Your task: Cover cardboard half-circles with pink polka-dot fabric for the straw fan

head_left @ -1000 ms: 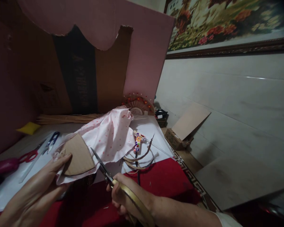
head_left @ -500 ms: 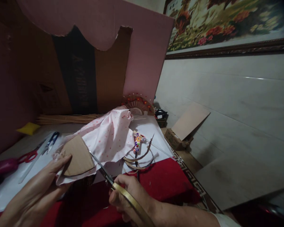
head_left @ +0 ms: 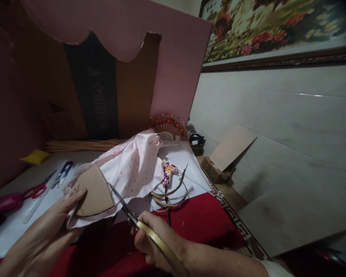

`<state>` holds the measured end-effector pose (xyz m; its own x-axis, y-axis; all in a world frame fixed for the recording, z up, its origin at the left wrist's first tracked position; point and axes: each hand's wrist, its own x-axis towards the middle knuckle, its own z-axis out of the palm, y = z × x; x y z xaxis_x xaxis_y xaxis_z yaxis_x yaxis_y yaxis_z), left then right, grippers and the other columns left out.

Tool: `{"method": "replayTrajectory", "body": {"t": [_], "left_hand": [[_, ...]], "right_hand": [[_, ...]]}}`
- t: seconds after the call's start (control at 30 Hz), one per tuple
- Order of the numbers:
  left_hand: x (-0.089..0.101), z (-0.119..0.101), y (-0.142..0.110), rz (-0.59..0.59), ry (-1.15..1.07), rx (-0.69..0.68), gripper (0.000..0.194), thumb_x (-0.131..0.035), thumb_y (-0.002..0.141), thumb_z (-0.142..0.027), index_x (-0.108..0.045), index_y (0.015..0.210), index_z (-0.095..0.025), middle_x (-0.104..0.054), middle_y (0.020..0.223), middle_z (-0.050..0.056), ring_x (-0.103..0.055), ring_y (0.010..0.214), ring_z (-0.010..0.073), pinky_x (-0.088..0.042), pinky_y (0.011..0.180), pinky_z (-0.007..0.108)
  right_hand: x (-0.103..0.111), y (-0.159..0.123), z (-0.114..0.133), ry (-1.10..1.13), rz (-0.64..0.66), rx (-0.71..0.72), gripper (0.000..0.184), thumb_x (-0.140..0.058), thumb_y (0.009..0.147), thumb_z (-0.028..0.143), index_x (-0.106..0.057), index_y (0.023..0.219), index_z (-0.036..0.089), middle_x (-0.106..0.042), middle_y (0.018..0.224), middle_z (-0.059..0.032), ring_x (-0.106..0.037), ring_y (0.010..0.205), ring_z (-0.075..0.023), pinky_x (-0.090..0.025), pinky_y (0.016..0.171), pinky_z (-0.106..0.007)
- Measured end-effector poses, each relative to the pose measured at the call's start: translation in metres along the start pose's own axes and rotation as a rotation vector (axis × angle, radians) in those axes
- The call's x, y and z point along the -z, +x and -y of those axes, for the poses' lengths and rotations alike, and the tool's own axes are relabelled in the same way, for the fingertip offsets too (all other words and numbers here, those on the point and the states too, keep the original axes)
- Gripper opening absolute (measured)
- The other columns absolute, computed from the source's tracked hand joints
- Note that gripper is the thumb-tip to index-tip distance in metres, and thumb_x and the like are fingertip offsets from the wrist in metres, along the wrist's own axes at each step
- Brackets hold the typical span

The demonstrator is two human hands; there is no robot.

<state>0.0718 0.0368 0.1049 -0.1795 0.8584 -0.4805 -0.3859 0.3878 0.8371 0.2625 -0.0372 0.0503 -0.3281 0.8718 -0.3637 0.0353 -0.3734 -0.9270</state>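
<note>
My left hand (head_left: 62, 219) pinches a fan-shaped piece of cardboard (head_left: 95, 192) together with the cloth under it, thumb on top. The cloth (head_left: 135, 161) is pale pink with small reddish dots and spreads away over the table. In my right hand (head_left: 158, 240) is a pair of scissors (head_left: 152, 232) with gold-coloured handles, my fingers wrapped round them. The blades point up and left, at the cloth beside the cardboard's right edge. How far the blades are apart is hard to make out.
Red-handled scissors (head_left: 36, 191), blue thread snips (head_left: 62, 173) and a yellow pad (head_left: 35, 157) lie on the left. A flower-patterned glue gun (head_left: 168, 173) and curled cardboard strips (head_left: 173, 194) lie right of the cloth. A big pink box (head_left: 178, 77) stands behind.
Both hands have hardly moved. The cardboard and cloth in my left hand shift very slightly left, and the scissors stay beside the cardboard's right edge.
</note>
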Motion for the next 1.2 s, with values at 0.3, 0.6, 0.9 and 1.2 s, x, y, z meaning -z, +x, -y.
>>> {"method": "replayTrajectory", "body": {"t": [0.3,0.6,0.9,1.2], "left_hand": [[-0.006,-0.003,-0.002,0.009,-0.04,0.001,0.048,-0.045,0.089,0.0,-0.053,0.134,-0.014,-0.074,0.068,0.007,-0.069,0.048,0.0243,-0.061,0.043,0.037],[-0.004,-0.001,-0.01,0.004,-0.004,0.006,0.048,-0.044,0.087,0.002,-0.056,0.131,-0.013,-0.075,0.071,0.007,-0.068,0.046,0.0247,-0.06,0.041,0.038],[-0.004,0.0,-0.008,0.011,0.0,-0.029,0.044,-0.043,0.087,0.001,-0.058,0.127,-0.011,-0.072,0.064,0.007,-0.071,0.052,0.0274,-0.06,0.042,0.039],[-0.001,0.003,-0.006,0.043,0.023,-0.043,0.047,-0.049,0.086,0.001,-0.055,0.132,-0.01,-0.075,0.071,0.009,-0.074,0.062,0.029,-0.064,0.06,0.048]], "right_hand": [[-0.001,-0.009,-0.001,0.008,-0.028,0.058,0.079,-0.06,0.051,0.091,-0.046,0.084,0.021,-0.04,0.054,0.0098,-0.035,0.038,-0.0051,-0.027,0.033,-0.018],[0.002,0.0,-0.004,0.008,0.045,-0.042,0.061,-0.058,0.077,0.075,-0.049,0.102,0.02,-0.044,0.058,0.0092,-0.036,0.04,-0.0043,-0.028,0.037,-0.014],[0.001,-0.001,-0.008,0.018,0.005,0.078,0.067,-0.063,0.067,0.081,-0.046,0.09,0.021,-0.041,0.058,0.0095,-0.032,0.041,-0.0035,-0.025,0.035,-0.015],[-0.004,-0.016,0.005,0.118,0.046,0.001,0.082,-0.059,0.052,0.092,-0.044,0.091,0.021,-0.04,0.053,0.0117,-0.031,0.035,-0.0029,-0.026,0.032,-0.015]]}}
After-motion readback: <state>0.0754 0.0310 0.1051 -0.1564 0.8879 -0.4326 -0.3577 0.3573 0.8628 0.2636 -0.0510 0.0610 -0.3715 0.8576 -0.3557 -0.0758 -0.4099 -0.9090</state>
